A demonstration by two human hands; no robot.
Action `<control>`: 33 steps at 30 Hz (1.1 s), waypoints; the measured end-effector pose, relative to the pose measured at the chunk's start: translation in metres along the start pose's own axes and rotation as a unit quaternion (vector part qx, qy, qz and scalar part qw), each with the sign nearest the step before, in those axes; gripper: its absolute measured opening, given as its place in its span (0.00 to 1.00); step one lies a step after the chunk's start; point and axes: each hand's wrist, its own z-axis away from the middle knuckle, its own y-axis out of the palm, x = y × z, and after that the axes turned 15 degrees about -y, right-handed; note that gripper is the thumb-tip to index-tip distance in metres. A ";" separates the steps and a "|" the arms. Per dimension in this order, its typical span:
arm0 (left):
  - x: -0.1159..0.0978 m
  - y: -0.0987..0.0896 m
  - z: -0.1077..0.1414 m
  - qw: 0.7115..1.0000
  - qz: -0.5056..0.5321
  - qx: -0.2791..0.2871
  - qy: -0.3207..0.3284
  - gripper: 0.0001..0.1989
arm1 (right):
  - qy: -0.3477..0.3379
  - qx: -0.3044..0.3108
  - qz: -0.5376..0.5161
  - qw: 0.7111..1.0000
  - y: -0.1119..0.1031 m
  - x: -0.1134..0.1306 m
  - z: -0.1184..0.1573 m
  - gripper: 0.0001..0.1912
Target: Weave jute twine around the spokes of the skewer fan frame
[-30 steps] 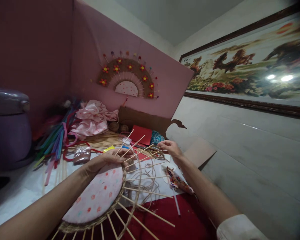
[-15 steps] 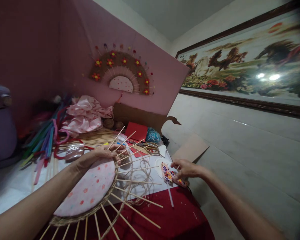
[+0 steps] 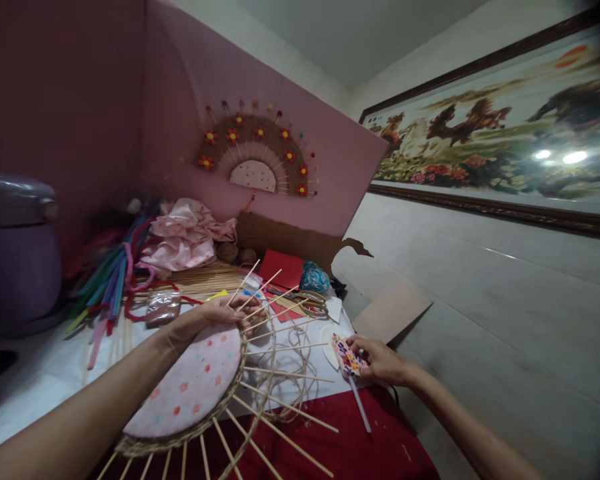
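My left hand (image 3: pixel 225 313) is closed on the upper edge of a half-round craft panel (image 3: pixel 190 387). White cloth with small pinkish-red flowers covers the panel, braided twine trims its curved edge, and thin wooden sticks (image 3: pixel 300 407) fan outward from it. A ring of twine crosses the sticks farther out. At the table's right side, my right hand (image 3: pixel 377 360) has its fingers around a flower-patterned glue gun (image 3: pixel 347 357). A translucent glue stick (image 3: pixel 361 407) juts from the gun toward me. Beside it lies a round white piece (image 3: pixel 329 343). Part of the gun is hidden by my fingers.
Loose twine (image 3: pixel 295 380) lies behind the sticks. Scissors (image 3: pixel 313 303), red card (image 3: pixel 281 269), blue yarn (image 3: pixel 315 277) and pink fabric (image 3: pixel 183 233) sit farther back. Pipe cleaners (image 3: pixel 113 287) and a purple flask (image 3: pixel 17 260) are left; a tiled wall (image 3: pixel 510 320) stands right.
My right hand has closed around the glue gun, and the gun with its glue stick has turned slightly. My left hand keeps its hold on the panel. The whole view has shifted a little.
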 end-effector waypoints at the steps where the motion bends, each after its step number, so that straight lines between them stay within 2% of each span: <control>1: 0.000 0.001 0.000 1.000 -0.007 -0.003 0.000 0.16 | -0.003 0.007 -0.003 1.000 -0.001 0.000 -0.001 0.11; 7: 0.000 0.001 0.002 0.999 -0.027 -0.029 0.002 0.18 | -0.004 -0.012 0.047 0.999 0.000 0.004 -0.008 0.10; 12: 0.000 -0.001 0.000 0.999 -0.025 -0.026 -0.004 0.18 | -0.016 -0.036 -0.033 0.999 0.005 0.002 -0.007 0.09; 20: 0.000 0.000 -0.002 0.999 -0.030 -0.011 -0.013 0.14 | 0.047 -0.013 -0.100 0.994 0.003 -0.002 0.001 0.14; 23: 0.001 -0.004 -0.003 0.999 -0.036 0.003 -0.010 0.16 | 0.043 0.004 -0.127 0.991 -0.003 -0.003 0.001 0.14; 28: 0.001 -0.006 -0.004 0.999 -0.047 -0.010 -0.015 0.16 | 0.035 0.014 -0.146 0.988 -0.009 -0.004 -0.002 0.14; 33: 0.002 -0.005 -0.003 0.999 -0.035 -0.010 -0.023 0.16 | 0.017 -0.005 -0.141 0.990 -0.006 0.003 -0.005 0.14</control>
